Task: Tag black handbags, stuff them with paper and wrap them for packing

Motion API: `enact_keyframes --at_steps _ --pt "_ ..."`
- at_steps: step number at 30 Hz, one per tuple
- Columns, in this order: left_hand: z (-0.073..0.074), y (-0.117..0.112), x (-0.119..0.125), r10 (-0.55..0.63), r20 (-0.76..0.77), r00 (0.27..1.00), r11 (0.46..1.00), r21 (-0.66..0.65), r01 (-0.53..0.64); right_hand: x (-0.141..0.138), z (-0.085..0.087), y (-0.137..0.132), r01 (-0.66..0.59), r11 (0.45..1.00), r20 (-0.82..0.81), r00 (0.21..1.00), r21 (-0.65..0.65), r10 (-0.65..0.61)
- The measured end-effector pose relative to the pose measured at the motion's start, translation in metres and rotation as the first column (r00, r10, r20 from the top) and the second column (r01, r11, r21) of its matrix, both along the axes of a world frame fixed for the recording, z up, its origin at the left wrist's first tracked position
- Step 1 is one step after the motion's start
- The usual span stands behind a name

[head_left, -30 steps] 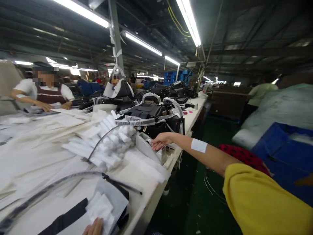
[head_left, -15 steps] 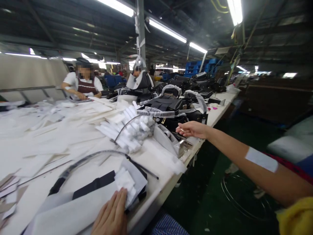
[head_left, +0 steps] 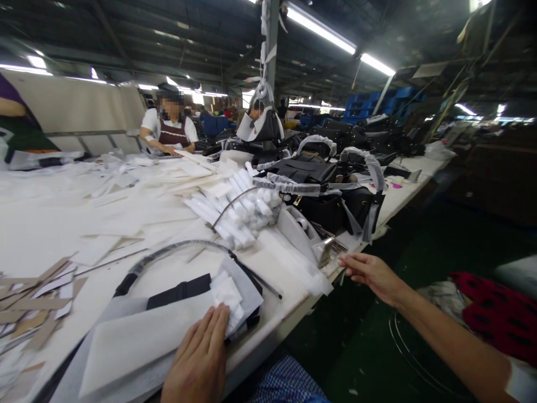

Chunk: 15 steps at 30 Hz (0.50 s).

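Observation:
My left hand [head_left: 201, 352] lies flat, fingers stretched out, on the white wrapping sheet [head_left: 142, 336] and the edge of a small folded white packet [head_left: 226, 294]. Beneath them is a dark bag, mostly covered, with its film-wrapped handle [head_left: 168, 249] arching over the table. Out past the table edge, my right hand [head_left: 371, 274] has thumb and fingers pinched together; whatever is between the fingertips is too small to make out. Just beyond it stands a grey tape dispenser [head_left: 300, 232] with a roll inside.
Black handbags [head_left: 310, 173] with wrapped handles crowd the far right of the table [head_left: 289, 313]. White rolls [head_left: 243, 207] are heaped mid-table, cardboard strips [head_left: 37, 302] lie at left. A co-worker [head_left: 170, 123] stands across the table, and a purple sleeve [head_left: 10, 98] shows at far left.
My right hand has come down and back from beside the black bags to the table edge near the dispenser. The left hand stays on the sheet. The view has turned left.

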State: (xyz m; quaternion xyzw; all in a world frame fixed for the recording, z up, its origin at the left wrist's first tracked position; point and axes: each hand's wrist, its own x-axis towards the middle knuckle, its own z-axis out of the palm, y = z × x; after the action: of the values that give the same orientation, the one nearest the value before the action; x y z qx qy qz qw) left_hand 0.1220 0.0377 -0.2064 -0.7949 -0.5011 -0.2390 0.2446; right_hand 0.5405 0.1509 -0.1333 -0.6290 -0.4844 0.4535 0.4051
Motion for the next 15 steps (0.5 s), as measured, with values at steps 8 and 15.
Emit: enact_keyframes --at_steps 8,15 --pt "0.008 -0.005 0.005 0.034 -0.003 0.999 0.999 -0.032 -0.034 0.008 -0.030 0.001 -0.038 0.990 0.263 0.965 0.137 0.001" --pt "0.018 -0.006 0.011 0.043 0.023 0.999 0.997 -0.066 -0.041 -0.027 0.027 -0.015 -0.607 0.752 0.692 0.659 0.258 0.295"
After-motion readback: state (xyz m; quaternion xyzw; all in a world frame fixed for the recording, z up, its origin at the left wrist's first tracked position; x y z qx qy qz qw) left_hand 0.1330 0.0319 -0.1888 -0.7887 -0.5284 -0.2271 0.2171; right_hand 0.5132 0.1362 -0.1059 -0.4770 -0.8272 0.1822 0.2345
